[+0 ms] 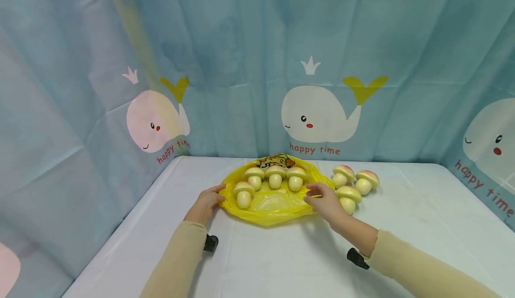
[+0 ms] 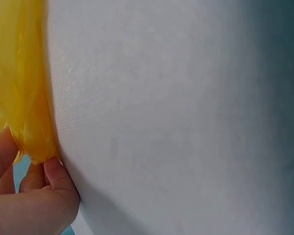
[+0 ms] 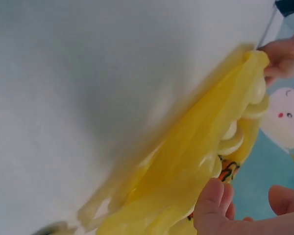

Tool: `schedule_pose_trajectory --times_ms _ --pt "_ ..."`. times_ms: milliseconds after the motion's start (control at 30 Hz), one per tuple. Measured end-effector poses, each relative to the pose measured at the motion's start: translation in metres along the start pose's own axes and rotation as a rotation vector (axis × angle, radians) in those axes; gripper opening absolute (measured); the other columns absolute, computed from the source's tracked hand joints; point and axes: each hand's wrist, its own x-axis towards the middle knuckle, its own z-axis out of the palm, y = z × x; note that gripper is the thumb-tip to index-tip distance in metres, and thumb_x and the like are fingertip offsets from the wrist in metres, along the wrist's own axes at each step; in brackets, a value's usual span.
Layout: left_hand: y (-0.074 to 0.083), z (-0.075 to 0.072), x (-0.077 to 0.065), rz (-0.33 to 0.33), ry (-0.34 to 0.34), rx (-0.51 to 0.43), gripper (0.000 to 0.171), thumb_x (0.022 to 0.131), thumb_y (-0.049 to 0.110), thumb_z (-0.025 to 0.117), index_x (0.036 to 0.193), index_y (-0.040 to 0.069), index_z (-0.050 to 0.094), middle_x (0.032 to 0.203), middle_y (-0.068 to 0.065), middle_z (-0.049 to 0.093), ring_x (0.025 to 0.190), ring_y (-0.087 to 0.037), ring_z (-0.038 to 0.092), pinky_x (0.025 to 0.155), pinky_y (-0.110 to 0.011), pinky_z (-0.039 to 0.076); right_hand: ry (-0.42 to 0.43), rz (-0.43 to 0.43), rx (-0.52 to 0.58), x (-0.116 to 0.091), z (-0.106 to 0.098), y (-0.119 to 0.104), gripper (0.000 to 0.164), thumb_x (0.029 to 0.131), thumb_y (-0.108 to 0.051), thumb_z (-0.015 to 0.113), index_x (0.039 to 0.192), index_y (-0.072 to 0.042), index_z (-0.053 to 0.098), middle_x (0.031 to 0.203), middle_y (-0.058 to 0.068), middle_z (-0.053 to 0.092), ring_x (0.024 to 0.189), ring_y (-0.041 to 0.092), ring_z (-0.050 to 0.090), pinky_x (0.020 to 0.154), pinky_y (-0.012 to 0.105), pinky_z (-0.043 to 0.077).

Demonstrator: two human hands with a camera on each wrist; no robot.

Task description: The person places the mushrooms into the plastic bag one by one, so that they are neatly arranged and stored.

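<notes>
A yellow plastic bag (image 1: 273,204) lies spread on the table, its edge raised around several toy mushrooms (image 1: 275,177) with cream stems and pale caps. At the bag's left end my left hand (image 1: 207,204) holds the rim, and the left wrist view shows the yellow plastic (image 2: 24,88) between thumb and fingers. My right hand (image 1: 325,202) is at the bag's right side, fingers bent loosely. In the right wrist view, its fingers (image 3: 211,198) touch or nearly touch the bag's edge, with the thumb apart.
Three more toy mushrooms (image 1: 348,197) cluster right of the bag, close behind my right hand. The white-covered table (image 1: 418,217) ends at a blue curtain (image 1: 241,65) printed with whales. Black wrist cameras show beneath both wrists.
</notes>
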Motion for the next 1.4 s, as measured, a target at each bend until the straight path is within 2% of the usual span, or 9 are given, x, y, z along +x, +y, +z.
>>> schedule_pose_trajectory --times_ms 233,367,500,700,833,1100,1400 --pt "-0.001 -0.001 0.004 -0.005 0.010 0.000 0.053 0.093 -0.010 0.050 0.142 0.008 0.050 0.156 -0.015 0.029 0.134 -0.027 0.034 0.111 -0.037 0.030 0.020 0.008 -0.004 -0.001 -0.021 0.006 0.049 0.095 -0.009 0.060 0.138 0.006 0.041 0.112 0.017 0.056 0.092 0.023 0.054 0.074 0.034 0.050" --pt "-0.002 -0.001 0.004 -0.009 0.008 -0.005 0.052 0.093 -0.010 0.050 0.142 0.008 0.051 0.156 -0.015 0.028 0.135 -0.027 0.033 0.111 -0.037 0.031 0.033 -0.001 -0.037 -0.003 -0.034 0.009 0.054 0.095 -0.010 0.060 0.141 0.006 0.037 0.120 0.023 0.052 0.104 0.032 0.052 0.080 0.033 0.049" --pt "-0.002 -0.001 0.004 -0.009 0.006 -0.005 0.052 0.093 -0.010 0.050 0.141 0.008 0.052 0.156 -0.015 0.028 0.136 -0.028 0.032 0.111 -0.038 0.030 0.047 0.007 -0.058 -0.005 -0.046 0.010 0.057 0.096 -0.013 0.060 0.144 0.004 0.034 0.136 0.028 0.042 0.119 0.041 0.044 0.091 0.038 0.047" --pt "-0.001 -0.001 0.001 -0.005 0.001 -0.006 0.052 0.093 -0.011 0.051 0.141 0.008 0.052 0.157 -0.015 0.028 0.136 -0.028 0.032 0.111 -0.038 0.031 0.056 0.003 -0.083 -0.007 -0.063 0.017 0.062 0.097 -0.015 0.058 0.149 0.002 0.028 0.144 0.029 0.032 0.124 0.043 0.036 0.097 0.048 0.041" --pt "0.000 0.000 0.001 -0.009 0.001 -0.007 0.052 0.093 -0.010 0.051 0.141 0.008 0.052 0.156 -0.015 0.028 0.136 -0.028 0.032 0.111 -0.038 0.031 0.064 -0.022 -0.097 -0.006 -0.072 0.021 0.068 0.096 -0.015 0.059 0.150 0.005 0.024 0.146 0.031 0.028 0.129 0.046 0.030 0.104 0.054 0.033" --pt "0.000 -0.001 0.003 -0.010 0.003 -0.007 0.052 0.093 -0.010 0.050 0.141 0.008 0.052 0.156 -0.015 0.028 0.135 -0.027 0.033 0.111 -0.037 0.031 0.086 -0.029 -0.141 -0.007 -0.082 0.028 0.066 0.096 -0.014 0.060 0.149 0.004 0.025 0.146 0.034 0.025 0.129 0.050 0.029 0.102 0.057 0.035" --pt "-0.001 -0.001 0.003 -0.010 0.002 -0.005 0.053 0.092 -0.011 0.050 0.142 0.007 0.050 0.156 -0.015 0.028 0.136 -0.028 0.032 0.111 -0.038 0.030 0.062 0.057 -0.205 0.000 -0.093 0.037 0.075 0.096 -0.020 0.059 0.152 0.005 0.016 0.146 0.037 0.022 0.132 0.052 0.023 0.104 0.061 0.030"
